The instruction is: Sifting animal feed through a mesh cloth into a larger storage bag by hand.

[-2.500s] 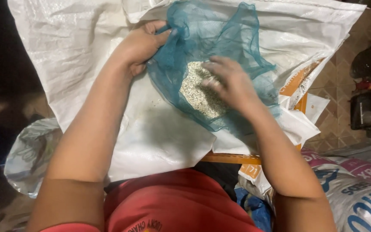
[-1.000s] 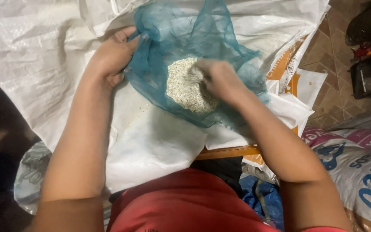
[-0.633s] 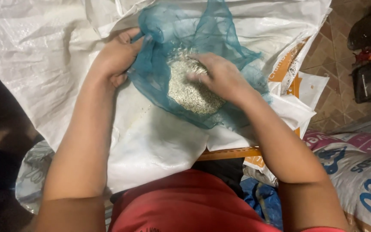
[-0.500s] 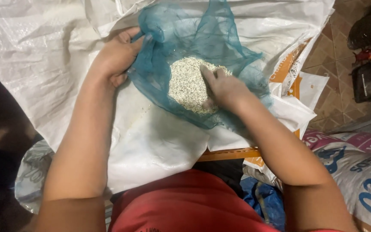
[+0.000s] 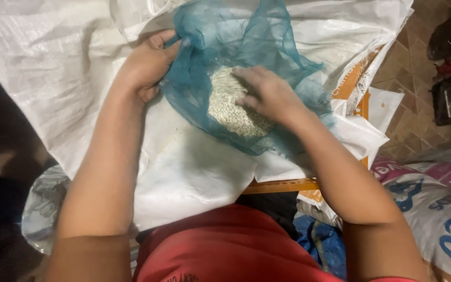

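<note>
Teal mesh netting [image 5: 220, 36], thin and see-through, lies crumpled across the upper middle of what we see, sagging into a shallow pouch. Inside that pouch sits a mound of pale grain [image 5: 228, 107], small off-white kernels heaped into a rough oval, matte and granular against the glossier net.

Our left hand [image 5: 144, 65] is at 10 o'clock from the grain, fingers closed together and pinching the net's edge, thumb pressed onto a bunched fold. Our right hand [image 5: 267, 94] lies at 3 o'clock from the mound, inside the net, fingers spread slightly apart and laid flat on the kernels; it grips nothing that we can see.

Under the net spreads a white woven plastic sack [image 5: 69, 68], creased and faintly shiny, its fine weave showing in the folds. At 4 o'clock from the grain, 1 white sack with orange print [image 5: 358, 86] peeks out, and an orange strip [image 5: 280, 185] runs along below the white sheet. At the lower right lies a printed sack in pink, white and blue [image 5: 434, 203]. Our red shirt [image 5: 225, 245] fills the bottom edge. Brown patterned floor tiles [image 5: 411, 112] show at 3 o'clock.
</note>
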